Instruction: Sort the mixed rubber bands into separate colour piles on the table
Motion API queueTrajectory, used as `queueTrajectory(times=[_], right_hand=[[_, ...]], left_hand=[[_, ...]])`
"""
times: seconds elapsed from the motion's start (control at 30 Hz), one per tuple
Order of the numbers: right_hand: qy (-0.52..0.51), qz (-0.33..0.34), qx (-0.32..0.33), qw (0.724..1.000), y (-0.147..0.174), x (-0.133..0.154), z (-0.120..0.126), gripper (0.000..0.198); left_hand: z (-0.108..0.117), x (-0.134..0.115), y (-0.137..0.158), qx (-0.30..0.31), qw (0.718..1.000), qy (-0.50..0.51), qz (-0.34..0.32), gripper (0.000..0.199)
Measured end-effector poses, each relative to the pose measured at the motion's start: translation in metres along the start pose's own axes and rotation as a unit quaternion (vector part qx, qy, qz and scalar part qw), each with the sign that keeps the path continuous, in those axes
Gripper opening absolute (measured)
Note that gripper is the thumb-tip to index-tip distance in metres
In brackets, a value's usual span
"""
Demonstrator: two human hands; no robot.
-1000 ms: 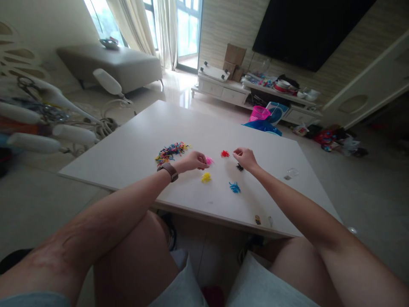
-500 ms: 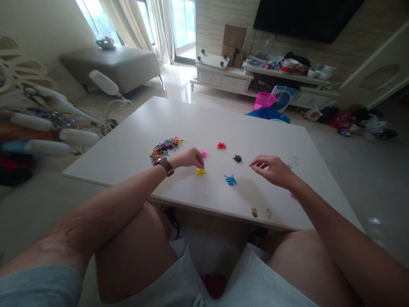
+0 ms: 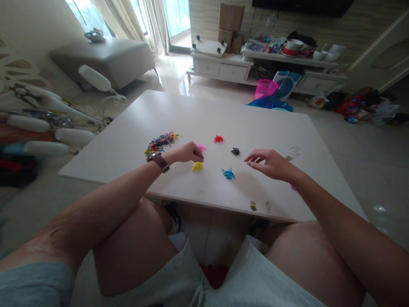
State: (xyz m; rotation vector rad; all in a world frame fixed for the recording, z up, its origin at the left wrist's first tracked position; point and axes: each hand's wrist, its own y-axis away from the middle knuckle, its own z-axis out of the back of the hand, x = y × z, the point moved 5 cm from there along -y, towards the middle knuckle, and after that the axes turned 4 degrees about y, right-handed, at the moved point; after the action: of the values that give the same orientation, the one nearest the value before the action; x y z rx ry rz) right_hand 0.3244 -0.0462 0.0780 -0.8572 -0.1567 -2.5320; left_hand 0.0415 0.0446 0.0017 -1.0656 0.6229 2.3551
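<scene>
My left hand [image 3: 191, 152], with a brown-strapped watch on its wrist, is closed in a pinch just above the small yellow pile [image 3: 197, 166]. Anything between its fingertips is too small or hidden to make out. A pink pile [image 3: 200, 147] lies partly behind that hand. To the right, my right hand [image 3: 264, 163] hovers with thumb and fingers apart, nothing visible in them. Nearest to it are a black pile [image 3: 235, 151] and a blue pile [image 3: 228, 173]. Farther back is a red pile [image 3: 219, 139]. All the piles look like thin little rubber bands.
A larger mixed-colour heap [image 3: 159, 143] lies on the left of the white table [image 3: 198, 115]. By the front edge are a yellow-and-blue cartoon figure [image 3: 253, 206] and a small clear item [image 3: 268, 207]. A clear container [image 3: 293, 152] lies beyond my right forearm.
The view has tipped down slightly, so the room sits higher in the picture. My left hand stays over the yellow pile; my right hand has shifted slightly left.
</scene>
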Motion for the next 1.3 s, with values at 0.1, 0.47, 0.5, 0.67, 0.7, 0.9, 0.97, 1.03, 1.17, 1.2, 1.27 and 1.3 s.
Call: queueTrajectory(times=[0.1,0.47,0.5,0.67,0.7,0.9,0.97,1.03,1.17,1.2,1.27,1.3], right_hand=[[-0.025,0.003,0.019,1.000,-0.001,0.012,-0.016,0.022],[-0.119,0.012,0.021,0.993,-0.014,0.035,-0.062,0.015],[-0.118,0.004,0.004,0.993,-0.016,0.031,-0.061,0.014],[-0.116,-0.035,-0.084,0.989,-0.029,-0.008,-0.049,0.013],[-0.102,-0.050,-0.109,0.988,-0.031,-0.020,-0.045,0.013],[-0.015,-0.160,-0.213,0.964,-0.039,-0.090,-0.032,0.012],[0.004,-0.182,-0.219,0.959,-0.045,-0.102,-0.034,0.010],[0.018,-0.188,-0.218,0.957,-0.053,-0.106,-0.038,0.008],[0.036,-0.189,-0.211,0.958,-0.067,-0.100,-0.046,0.008],[0.041,-0.186,-0.201,0.961,-0.069,-0.097,-0.048,0.009],[0.061,-0.175,-0.179,0.966,-0.069,-0.091,-0.051,0.011],[0.077,-0.167,-0.171,0.968,-0.068,-0.088,-0.050,0.011]], left_hand=[[-0.017,-0.029,0.006,-0.001,0.998,0.031,-0.061,0.028],[-0.054,-0.088,0.006,0.015,0.981,0.102,-0.164,0.030],[-0.054,-0.089,0.005,0.014,0.980,0.106,-0.166,0.029],[-0.049,-0.082,-0.006,-0.017,0.982,0.082,-0.167,0.029],[-0.046,-0.078,-0.008,-0.026,0.984,0.070,-0.160,0.031],[-0.002,-0.042,-0.017,-0.121,0.989,0.018,-0.088,0.023],[0.020,-0.029,-0.012,-0.187,0.980,0.010,-0.062,0.020],[0.040,-0.016,-0.005,-0.232,0.972,0.026,-0.033,0.019],[0.073,0.016,0.016,-0.325,0.942,0.068,0.044,0.021],[0.080,0.024,0.021,-0.344,0.934,0.074,0.056,0.022],[0.092,0.041,0.030,-0.378,0.919,0.085,0.071,0.023],[0.097,0.050,0.034,-0.393,0.912,0.093,0.077,0.024]])
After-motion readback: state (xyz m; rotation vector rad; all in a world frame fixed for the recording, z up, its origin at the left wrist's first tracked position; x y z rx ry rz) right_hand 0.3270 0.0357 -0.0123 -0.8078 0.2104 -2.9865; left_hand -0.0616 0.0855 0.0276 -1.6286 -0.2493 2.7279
